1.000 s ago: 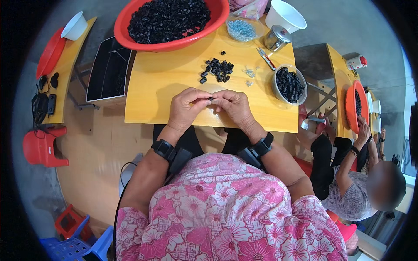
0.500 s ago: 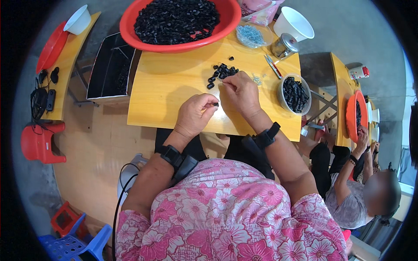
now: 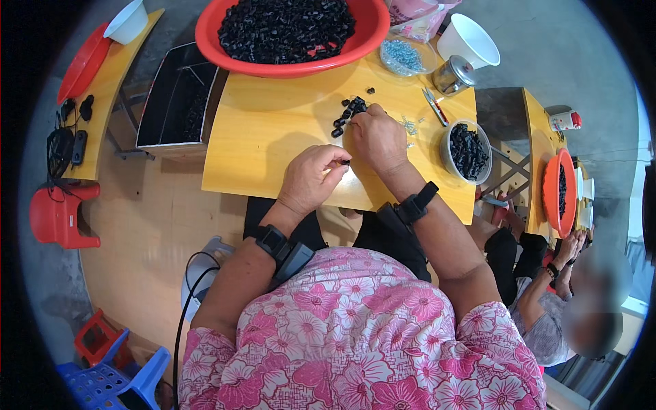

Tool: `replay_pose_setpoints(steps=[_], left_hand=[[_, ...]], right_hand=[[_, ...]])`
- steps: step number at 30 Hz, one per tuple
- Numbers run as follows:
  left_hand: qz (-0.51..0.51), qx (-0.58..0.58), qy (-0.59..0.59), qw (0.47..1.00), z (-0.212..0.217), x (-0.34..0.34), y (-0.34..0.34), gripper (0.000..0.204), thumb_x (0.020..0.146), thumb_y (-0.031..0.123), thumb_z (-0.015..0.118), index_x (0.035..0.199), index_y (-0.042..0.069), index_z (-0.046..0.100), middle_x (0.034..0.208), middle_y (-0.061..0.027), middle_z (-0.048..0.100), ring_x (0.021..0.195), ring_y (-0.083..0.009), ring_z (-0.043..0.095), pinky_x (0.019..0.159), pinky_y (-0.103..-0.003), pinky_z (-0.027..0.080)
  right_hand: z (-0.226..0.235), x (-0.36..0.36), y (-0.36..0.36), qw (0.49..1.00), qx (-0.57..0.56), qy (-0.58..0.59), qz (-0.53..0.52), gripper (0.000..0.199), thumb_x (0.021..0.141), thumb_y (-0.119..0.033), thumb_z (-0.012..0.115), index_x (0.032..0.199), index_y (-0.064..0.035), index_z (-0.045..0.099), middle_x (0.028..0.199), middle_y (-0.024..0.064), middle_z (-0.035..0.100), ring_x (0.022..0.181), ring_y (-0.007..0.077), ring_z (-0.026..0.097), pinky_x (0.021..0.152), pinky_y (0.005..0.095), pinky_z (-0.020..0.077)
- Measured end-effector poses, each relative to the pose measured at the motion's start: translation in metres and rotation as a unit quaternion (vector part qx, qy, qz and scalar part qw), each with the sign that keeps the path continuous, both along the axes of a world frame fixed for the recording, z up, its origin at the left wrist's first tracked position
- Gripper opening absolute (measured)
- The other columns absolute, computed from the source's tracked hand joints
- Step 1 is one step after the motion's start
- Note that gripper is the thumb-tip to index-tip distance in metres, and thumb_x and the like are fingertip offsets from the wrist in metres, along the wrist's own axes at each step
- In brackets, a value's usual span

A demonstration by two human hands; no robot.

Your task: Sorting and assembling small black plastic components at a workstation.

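Note:
Near the front of the yellow table (image 3: pixel 253 102), my left hand (image 3: pixel 309 179) pinches a small black piece (image 3: pixel 345 162) between thumb and fingertips. My right hand (image 3: pixel 380 142) is closed, its curled fingers at the edge of a small pile of black pieces (image 3: pixel 339 124). Whatever it may hold is hidden under the fingers. Small clear or silvery bits (image 3: pixel 409 126) lie on the table just right of the pile. Further right stands a clear round tub (image 3: pixel 447 160) of black pieces (image 3: pixel 469 152).
At the back sit a red basin (image 3: pixel 294 70) heaped with black pieces, a dish of bluish metal bits (image 3: pixel 403 55), a white bowl (image 3: pixel 471 42) and a metal canister (image 3: pixel 454 76). Red-handled snips (image 3: pixel 435 106) lie nearer. A co-worker (image 3: pixel 540 301) sits at another table on the right.
My right hand has moved slightly up and over the pile, its fingers now curled in and covering some pieces. My left hand has shifted slightly, still holding its black piece. The view has shifted a little.

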State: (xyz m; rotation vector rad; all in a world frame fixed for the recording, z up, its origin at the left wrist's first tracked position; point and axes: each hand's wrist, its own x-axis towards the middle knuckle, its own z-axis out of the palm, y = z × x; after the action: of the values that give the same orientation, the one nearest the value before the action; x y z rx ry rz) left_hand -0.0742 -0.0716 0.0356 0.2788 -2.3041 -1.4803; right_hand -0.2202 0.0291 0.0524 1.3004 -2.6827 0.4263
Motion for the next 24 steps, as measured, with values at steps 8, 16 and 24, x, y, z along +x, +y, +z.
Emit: replay_pose_setpoints(steps=[8,16,24], left_hand=[[-0.003,-0.010,-0.002,1.000,0.002,-0.001,0.002,0.017,0.081,0.009,0.070,0.097,0.005,0.066,0.087,-0.0113,0.067,0.080,-0.0266,0.067,0.073,-0.034,0.054],[0.008,0.040,-0.019,0.999,-0.004,0.000,0.003,0.025,0.080,0.008,0.072,0.103,0.006,0.063,0.090,-0.0099,0.070,0.080,-0.0209,0.069,0.074,-0.031,0.055],[0.015,0.026,-0.007,1.000,-0.007,-0.001,0.004,0.033,0.078,0.007,0.075,0.105,0.006,0.055,0.082,-0.0073,0.071,0.073,-0.0183,0.069,0.069,-0.029,0.055]], right_hand=[[-0.002,-0.002,0.003,1.000,0.013,0.002,0.009,0.013,0.082,-0.017,0.062,0.087,-0.0105,0.072,0.089,0.0088,0.063,0.077,0.0311,0.066,0.068,0.0438,0.0543],[0.000,0.010,0.030,0.996,-0.082,-0.038,0.028,0.011,0.080,-0.011,0.063,0.088,-0.0085,0.071,0.084,0.0094,0.063,0.072,0.0299,0.065,0.064,0.0400,0.0531],[0.009,0.030,0.055,0.955,-0.203,-0.185,0.111,0.012,0.079,-0.005,0.067,0.091,-0.0061,0.067,0.082,0.0119,0.059,0.070,0.0318,0.062,0.062,0.0397,0.0500]])
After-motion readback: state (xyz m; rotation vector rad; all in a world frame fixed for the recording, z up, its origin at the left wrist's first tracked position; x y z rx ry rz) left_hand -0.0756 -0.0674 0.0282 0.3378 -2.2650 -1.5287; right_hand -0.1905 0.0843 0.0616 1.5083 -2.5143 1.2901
